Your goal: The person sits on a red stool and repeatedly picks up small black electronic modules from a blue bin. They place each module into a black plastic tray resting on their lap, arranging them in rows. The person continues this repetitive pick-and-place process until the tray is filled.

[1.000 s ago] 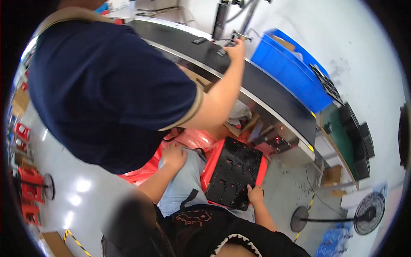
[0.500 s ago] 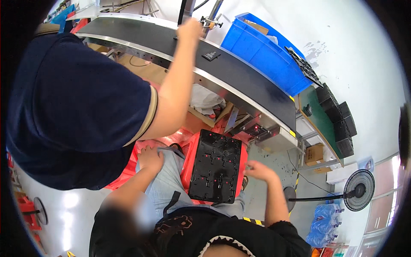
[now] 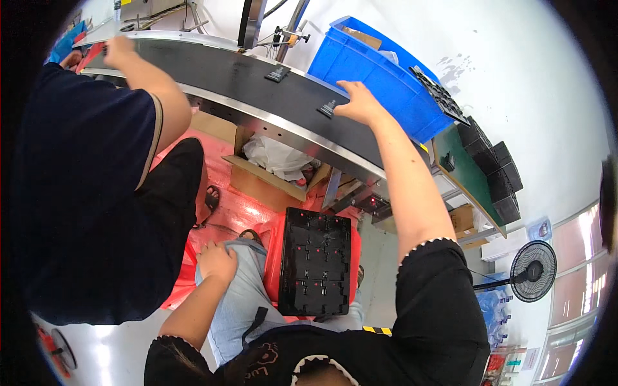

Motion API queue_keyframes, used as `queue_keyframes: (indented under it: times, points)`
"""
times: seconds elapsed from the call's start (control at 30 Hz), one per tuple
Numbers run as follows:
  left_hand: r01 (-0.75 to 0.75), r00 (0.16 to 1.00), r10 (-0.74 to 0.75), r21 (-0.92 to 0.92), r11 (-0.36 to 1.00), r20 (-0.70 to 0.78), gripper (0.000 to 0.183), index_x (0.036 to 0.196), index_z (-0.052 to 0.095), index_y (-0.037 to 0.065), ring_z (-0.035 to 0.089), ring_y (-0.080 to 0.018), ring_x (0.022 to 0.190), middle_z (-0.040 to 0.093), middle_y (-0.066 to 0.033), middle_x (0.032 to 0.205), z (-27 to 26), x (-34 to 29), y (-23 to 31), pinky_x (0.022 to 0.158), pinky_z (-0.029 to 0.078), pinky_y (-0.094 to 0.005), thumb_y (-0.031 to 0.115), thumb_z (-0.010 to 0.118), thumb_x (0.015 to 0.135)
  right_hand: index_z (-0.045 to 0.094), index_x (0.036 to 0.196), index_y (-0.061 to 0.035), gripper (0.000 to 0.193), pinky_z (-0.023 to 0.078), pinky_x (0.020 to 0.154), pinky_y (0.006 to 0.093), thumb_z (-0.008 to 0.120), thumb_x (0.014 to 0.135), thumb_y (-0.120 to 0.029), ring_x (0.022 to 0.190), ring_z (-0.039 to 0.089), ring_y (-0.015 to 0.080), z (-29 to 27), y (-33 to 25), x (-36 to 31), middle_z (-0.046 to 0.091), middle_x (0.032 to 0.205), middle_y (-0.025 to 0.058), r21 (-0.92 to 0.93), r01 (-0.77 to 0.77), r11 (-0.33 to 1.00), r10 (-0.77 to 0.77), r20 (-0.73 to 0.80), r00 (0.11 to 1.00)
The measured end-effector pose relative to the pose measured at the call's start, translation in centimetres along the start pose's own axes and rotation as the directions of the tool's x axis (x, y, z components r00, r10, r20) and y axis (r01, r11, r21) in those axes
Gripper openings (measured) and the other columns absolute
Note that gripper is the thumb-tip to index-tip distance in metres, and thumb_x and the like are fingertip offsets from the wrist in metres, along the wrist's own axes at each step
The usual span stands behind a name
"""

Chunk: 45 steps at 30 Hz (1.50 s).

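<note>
My right hand [image 3: 356,103] reaches up to the black conveyor belt [image 3: 257,83] and its fingers touch a small flat black part [image 3: 327,108] lying on it. Another small black part [image 3: 277,74] lies further along the belt. My left hand [image 3: 217,260] rests loosely closed on my left knee, holding nothing. A black moulded tray [image 3: 317,260] with several pockets lies on my lap over a red tray edge. A co-worker in a dark shirt [image 3: 77,193] stands at my left, an arm [image 3: 151,77] stretched to the belt's far end.
A blue plastic crate [image 3: 380,77] stands behind the belt. Stacks of black trays [image 3: 492,161] sit on a green table at right. An open cardboard box [image 3: 273,164] lies under the belt. A floor fan [image 3: 533,271] stands at the right. Red stools [image 3: 187,283] sit below me.
My right hand has lifted from the tray's edge up to the belt and onto the small part. The view has swung, and the co-worker's arm now reaches further left.
</note>
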<state>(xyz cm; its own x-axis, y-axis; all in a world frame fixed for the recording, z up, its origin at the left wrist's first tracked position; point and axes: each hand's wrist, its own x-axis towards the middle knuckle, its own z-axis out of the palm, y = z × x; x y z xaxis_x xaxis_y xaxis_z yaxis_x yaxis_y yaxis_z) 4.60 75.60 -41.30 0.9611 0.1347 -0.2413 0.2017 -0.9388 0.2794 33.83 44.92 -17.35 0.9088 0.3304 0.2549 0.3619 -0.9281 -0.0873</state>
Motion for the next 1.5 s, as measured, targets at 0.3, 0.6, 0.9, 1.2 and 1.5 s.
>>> queue_keyframes:
  times: [0.3,0.6,0.9,1.2,1.5]
  points:
    - [-0.016,1.0,0.015,-0.029,0.999,-0.024,0.039,0.103,0.067,0.002,0.057,-0.0339,0.104,0.062,-0.0169,0.109,0.7,0.4,-1.3,0.09,0.043,-0.0491,0.035,0.051,0.089,0.048,0.138,-0.0016,0.099,0.048,0.099,0.0379,0.076,0.049,-0.033,0.117,0.058,0.034,0.4,0.9,2.7,0.059,0.127,0.024,-0.193,-0.299,0.935,0.355,0.452,0.818]
    - [-0.036,0.998,0.035,-0.018,0.999,-0.051,0.036,0.1,0.067,0.003,0.058,-0.0338,0.102,0.063,-0.0165,0.105,1.0,0.9,-1.3,0.088,0.044,-0.0484,0.034,0.052,0.088,0.046,0.138,-0.0019,0.097,0.042,0.104,0.0394,0.076,0.053,-0.038,0.12,0.051,0.0419,1.1,4.2,5.5,0.053,0.126,0.0287,0.049,-0.24,0.97,0.233,0.112,0.966]
    - [-0.001,0.999,0.001,0.005,1.0,-0.053,0.037,0.099,0.067,0.003,0.059,-0.035,0.102,0.063,-0.0174,0.105,1.1,1.4,-1.5,0.086,0.046,-0.05,0.034,0.051,0.089,0.067,0.105,0.0044,0.067,0.053,0.082,0.0364,0.075,0.052,-0.034,0.094,0.067,0.0295,4.2,4.6,8.1,0.07,0.097,0.0199,0.021,-0.113,0.993,0.102,0.297,0.949]
    - [0.003,0.998,-0.003,0.008,1.0,-0.056,0.039,0.103,0.068,0.002,0.059,-0.035,0.102,0.064,-0.0174,0.106,1.2,1.0,-1.4,0.088,0.046,-0.0502,0.035,0.05,0.09,0.044,0.137,0.0005,0.084,0.038,0.107,0.0425,0.074,0.062,-0.024,0.124,0.047,0.0397,1.4,-7.6,-9.2,0.049,0.132,0.0247,0.0,0.373,0.928,-0.359,-0.276,0.892]
    - [-0.001,1.0,0.002,0.023,1.0,-0.024,0.041,0.105,0.068,0.002,0.06,-0.0346,0.106,0.063,-0.0171,0.11,1.0,1.2,-0.5,0.089,0.047,-0.0503,0.036,0.048,0.09,0.032,0.142,0.0041,0.097,0.037,0.108,0.0436,0.077,0.06,-0.02,0.125,0.045,0.0425,18.7,-6.3,-24.2,0.046,0.133,0.0265,0.202,0.027,0.979,-0.108,0.402,0.909]
